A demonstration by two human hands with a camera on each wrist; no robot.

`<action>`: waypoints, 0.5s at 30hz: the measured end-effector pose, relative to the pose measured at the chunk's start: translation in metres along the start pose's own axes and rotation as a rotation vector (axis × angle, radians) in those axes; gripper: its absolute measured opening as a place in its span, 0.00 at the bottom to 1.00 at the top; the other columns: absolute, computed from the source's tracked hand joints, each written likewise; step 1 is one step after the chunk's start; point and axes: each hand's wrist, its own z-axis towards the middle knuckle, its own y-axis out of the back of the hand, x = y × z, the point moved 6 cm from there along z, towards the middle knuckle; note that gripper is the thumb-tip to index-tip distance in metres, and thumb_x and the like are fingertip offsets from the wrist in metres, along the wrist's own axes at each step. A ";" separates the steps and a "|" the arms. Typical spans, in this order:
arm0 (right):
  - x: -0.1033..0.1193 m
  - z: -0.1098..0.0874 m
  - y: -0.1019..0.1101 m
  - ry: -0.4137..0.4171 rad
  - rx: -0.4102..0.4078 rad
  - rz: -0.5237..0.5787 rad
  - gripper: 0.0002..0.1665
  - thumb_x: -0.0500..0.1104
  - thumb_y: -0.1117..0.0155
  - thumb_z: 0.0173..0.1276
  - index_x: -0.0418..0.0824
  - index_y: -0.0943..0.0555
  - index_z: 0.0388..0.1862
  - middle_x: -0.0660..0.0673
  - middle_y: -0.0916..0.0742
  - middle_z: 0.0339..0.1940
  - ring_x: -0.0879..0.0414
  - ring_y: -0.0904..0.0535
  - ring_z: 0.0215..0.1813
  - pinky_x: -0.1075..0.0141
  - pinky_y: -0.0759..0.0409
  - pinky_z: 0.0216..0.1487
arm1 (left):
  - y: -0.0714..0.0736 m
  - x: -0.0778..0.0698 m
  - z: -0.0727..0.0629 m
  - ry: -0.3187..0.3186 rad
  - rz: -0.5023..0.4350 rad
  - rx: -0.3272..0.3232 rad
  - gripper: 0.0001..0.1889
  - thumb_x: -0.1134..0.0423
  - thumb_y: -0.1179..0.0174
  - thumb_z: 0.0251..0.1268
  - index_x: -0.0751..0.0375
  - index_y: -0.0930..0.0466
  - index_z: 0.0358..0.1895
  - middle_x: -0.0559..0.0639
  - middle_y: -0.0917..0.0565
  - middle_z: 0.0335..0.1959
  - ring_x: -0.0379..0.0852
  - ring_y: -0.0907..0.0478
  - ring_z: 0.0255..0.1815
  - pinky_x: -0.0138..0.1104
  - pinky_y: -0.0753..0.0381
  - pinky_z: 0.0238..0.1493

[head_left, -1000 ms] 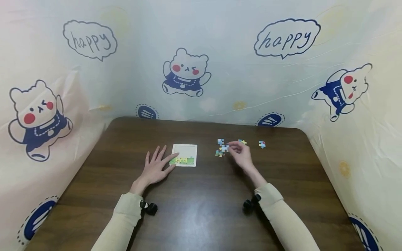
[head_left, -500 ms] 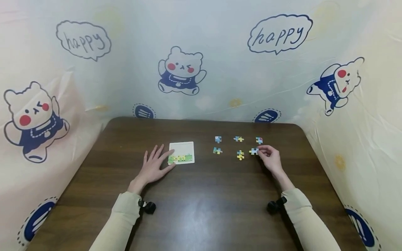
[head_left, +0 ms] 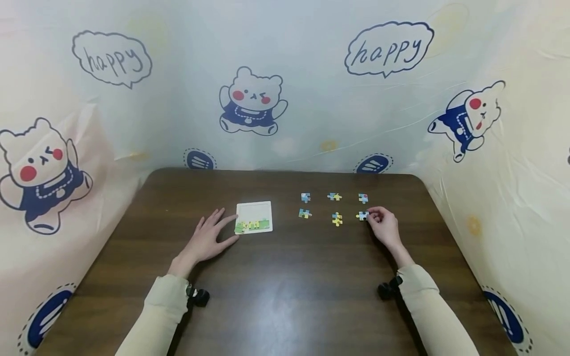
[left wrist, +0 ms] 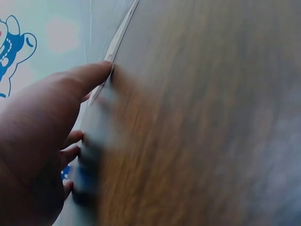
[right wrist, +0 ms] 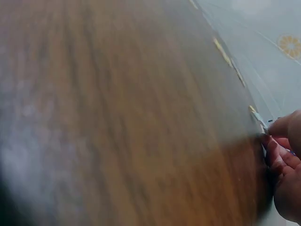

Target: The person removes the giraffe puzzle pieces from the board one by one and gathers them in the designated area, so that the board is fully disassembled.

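Note:
My left hand (head_left: 202, 242) lies with fingers spread at the left side of a small white puzzle tray (head_left: 254, 205). Its index finger and thumb meet the tray's left edge. A green and yellow strip of fitted pieces (head_left: 253, 226) fills the bottom of the tray. In the left wrist view, the thumb (left wrist: 91, 77) overlaps the tray's thin edge. Off to the right, my right hand (head_left: 385, 228) pinches a light blue puzzle piece (head_left: 361, 216) between thumb and fingers, low over the table. Part of that piece is hidden by the fingertips.
Loose puzzle pieces lie in two rows: a blue one (head_left: 305, 198), a blue-yellow one (head_left: 334, 197) and one with a red spot (head_left: 363, 198) behind; a green-blue one (head_left: 305, 213) and a yellow one (head_left: 337, 219) in front. A printed curtain (head_left: 311, 99) surrounds the brown table (head_left: 267, 287).
My right hand has carried the light blue piece rightward from the clustered pieces to the right end of the front row. My left hand has slid off the tray to its left edge.

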 end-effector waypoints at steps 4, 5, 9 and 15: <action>0.002 0.004 -0.004 0.000 -0.010 -0.034 0.12 0.34 0.34 0.78 0.28 0.13 0.55 0.34 0.12 0.41 0.64 0.25 0.36 0.78 0.30 0.41 | 0.000 0.005 0.005 -0.006 0.004 0.001 0.38 0.40 0.33 0.77 0.45 0.30 0.85 0.68 0.43 0.90 0.72 0.50 0.92 0.76 0.57 0.86; 0.002 0.004 -0.005 0.004 -0.014 -0.036 0.13 0.35 0.33 0.78 0.28 0.13 0.55 0.33 0.12 0.41 0.64 0.26 0.36 0.78 0.30 0.41 | 0.000 0.006 0.006 -0.009 0.005 -0.003 0.38 0.40 0.33 0.77 0.45 0.30 0.85 0.68 0.43 0.91 0.72 0.50 0.92 0.76 0.58 0.86; 0.002 0.002 -0.007 0.002 -0.043 -0.027 0.13 0.35 0.31 0.76 0.28 0.13 0.54 0.33 0.12 0.43 0.65 0.26 0.36 0.80 0.31 0.41 | 0.001 0.007 0.009 -0.018 0.006 -0.012 0.37 0.41 0.33 0.77 0.44 0.30 0.84 0.68 0.43 0.90 0.73 0.50 0.92 0.77 0.58 0.85; 0.010 -0.009 -0.008 -0.026 -0.133 0.008 0.17 0.32 0.33 0.73 0.29 0.15 0.58 0.32 0.13 0.44 0.61 0.24 0.39 0.81 0.34 0.43 | -0.001 0.009 0.007 -0.016 0.010 -0.010 0.37 0.41 0.33 0.77 0.44 0.30 0.84 0.67 0.43 0.91 0.72 0.51 0.92 0.76 0.59 0.86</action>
